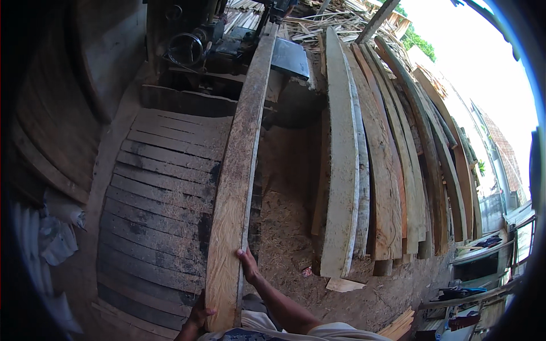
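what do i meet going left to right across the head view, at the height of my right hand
Whitish plastic bag → slatted wooden floor → long plank → right hand → bare ground → row of boards

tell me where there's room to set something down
Two sawdust-strewn patches: the slatted wooden floor left of the long board, and the dirt strip between that board and the stacked planks. Crowded: the planks and the machinery at the far end.

Long wooden plank, mottled brown face, lighter near end with wavy grain, pale right edge, hand-held lengthwise, far end at dark machinery.
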{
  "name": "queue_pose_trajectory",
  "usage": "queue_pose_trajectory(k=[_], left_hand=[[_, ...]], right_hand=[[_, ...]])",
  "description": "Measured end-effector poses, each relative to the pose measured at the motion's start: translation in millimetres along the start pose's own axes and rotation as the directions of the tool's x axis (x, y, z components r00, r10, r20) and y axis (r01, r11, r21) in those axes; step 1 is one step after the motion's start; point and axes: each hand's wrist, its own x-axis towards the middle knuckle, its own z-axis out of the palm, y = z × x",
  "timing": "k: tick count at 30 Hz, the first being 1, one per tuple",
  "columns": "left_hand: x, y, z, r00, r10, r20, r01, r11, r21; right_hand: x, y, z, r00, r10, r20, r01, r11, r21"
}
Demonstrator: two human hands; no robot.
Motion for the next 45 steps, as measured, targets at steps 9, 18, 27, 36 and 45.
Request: queue_pose_trajectory(k=[9,18,27,36,45], left_hand=[[126.3,68.0,10.6,0.997,0.055,0.051,-0.053,0.998,-0.03],[246.8,153.8,40.2,0.999,0.016,0.028,-0.014,0.997,-0.081],[360.3,232.8,59.3,0.998,0.03,-0.057,-0.029,0.999,0.025],[494.6,328.4,77.9,0.997,0.081,-0.006,-0.081,0.994,0.069],[631.6,419.9,104.0,0.987,0.157,0.012,-0.158,0.979,0.13]], right_hand=[[118.0,-81.5,-13.6,0.998,0.029,-0.054,-0.024,0.995,0.101],[253.9,-137.9,-55.3,0.999,0.052,0.008,-0.052,0.99,0.134],[383.0,-198.7,-83.9,0.998,0.061,-0.026,-0.058,0.993,0.103],[517.0,-288.3,-103.5,0.994,0.089,0.067,-0.101,0.976,0.192],[653.8,-370.6,-136.6,0.99,0.099,0.1,-0.124,0.95,0.286]])
